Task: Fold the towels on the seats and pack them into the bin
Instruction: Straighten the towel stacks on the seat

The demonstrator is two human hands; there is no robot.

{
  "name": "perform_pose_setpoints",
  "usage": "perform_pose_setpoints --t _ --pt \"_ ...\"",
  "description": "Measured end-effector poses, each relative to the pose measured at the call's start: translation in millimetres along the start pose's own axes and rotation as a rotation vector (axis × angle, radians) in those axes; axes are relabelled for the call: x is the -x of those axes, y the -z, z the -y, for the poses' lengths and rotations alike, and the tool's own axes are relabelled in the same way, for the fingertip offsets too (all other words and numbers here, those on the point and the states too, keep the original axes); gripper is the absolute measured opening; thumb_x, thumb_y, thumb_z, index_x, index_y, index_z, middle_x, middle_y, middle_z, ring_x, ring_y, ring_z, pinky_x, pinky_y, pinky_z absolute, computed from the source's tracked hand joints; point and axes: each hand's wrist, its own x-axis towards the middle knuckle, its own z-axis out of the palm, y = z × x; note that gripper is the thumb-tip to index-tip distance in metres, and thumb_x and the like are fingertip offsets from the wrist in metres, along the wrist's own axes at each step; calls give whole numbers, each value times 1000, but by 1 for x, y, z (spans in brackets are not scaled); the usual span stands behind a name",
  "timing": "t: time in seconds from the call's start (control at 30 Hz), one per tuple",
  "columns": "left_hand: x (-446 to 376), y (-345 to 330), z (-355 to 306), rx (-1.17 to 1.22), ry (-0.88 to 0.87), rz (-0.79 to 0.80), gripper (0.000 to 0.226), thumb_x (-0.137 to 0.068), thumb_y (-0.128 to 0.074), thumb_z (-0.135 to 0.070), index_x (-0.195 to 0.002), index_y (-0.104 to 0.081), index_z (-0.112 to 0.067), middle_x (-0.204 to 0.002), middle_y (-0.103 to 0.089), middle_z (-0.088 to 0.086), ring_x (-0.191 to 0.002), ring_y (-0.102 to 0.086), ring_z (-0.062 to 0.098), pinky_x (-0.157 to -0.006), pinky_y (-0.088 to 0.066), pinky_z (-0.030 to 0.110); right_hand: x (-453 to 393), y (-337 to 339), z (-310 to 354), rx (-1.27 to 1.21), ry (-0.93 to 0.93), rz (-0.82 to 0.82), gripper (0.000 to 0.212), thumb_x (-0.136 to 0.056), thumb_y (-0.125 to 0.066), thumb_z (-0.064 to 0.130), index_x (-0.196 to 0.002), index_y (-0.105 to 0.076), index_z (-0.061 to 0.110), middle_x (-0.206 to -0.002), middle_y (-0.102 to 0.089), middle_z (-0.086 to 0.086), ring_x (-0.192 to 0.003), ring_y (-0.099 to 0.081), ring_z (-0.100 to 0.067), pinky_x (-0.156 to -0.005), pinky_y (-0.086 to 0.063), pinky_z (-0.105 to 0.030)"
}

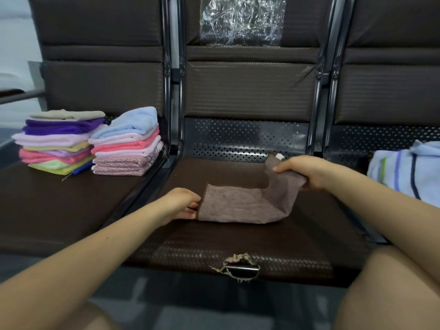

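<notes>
From my feed, closest thing is the torn front edge point(240, 265) of the middle seat point(214, 246). Just past that, the brown towel point(240, 206) lies on the cushion. Left hand point(181, 203) pinches its left edge down low, and right hand point(300, 170) has its fingers curled round the right end, lifted off the seat. Further back, two stacks of folded towels point(90, 144) on the left seat, and a striped towel point(404, 172) on the right seat.
</notes>
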Motion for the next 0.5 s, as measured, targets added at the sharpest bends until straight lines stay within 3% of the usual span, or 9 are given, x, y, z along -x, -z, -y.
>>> perform_pose_setpoints --t 0.1,0.23,0.3,0.4,0.5 --pt "3 0 0 54 11 7 11 -97 -51 -10 -105 -57 -5 -93 -59 12 -76 -62 20 -58 -54 26 5 -40 14 -67 49 78 7 -89 -62 9 -93 -56 9 -84 -58 -6 -69 -54 -14 -62 -46 -25" --pt "3 6 1 106 41 7 19 -98 -48 -13 -112 -56 -4 -87 -59 11 -75 -61 21 -59 -51 27 4 -86 23 -42 118 98 9 -92 -56 5 -84 -53 7 -74 -55 -8 -61 -55 -15 -55 -47 -24" --pt "5 7 1 120 40 12 22 -102 -41 -18 -107 -57 -4 -86 -59 11 -75 -60 21 -60 -49 27 2 -105 21 -7 114 156 2 -93 -56 4 -92 -56 2 -79 -59 -11 -64 -61 -19 -57 -51 -25" --pt "8 5 0 150 29 -18 29 -104 -34 -23 -97 -56 -5 -83 -58 10 -73 -57 20 -59 -48 27 1 -125 9 27 75 367 28 -96 -54 8 -121 -51 -2 -91 -62 -15 -79 -65 -22 -66 -58 -26" --pt "8 3 -1 107 26 -41 30 -104 -33 -24 -96 -56 -7 -80 -55 9 -69 -54 18 -57 -46 25 1 -126 2 -13 95 507 34 -98 -50 13 -128 -47 -4 -99 -64 -17 -98 -66 -28 -83 -57 -30"
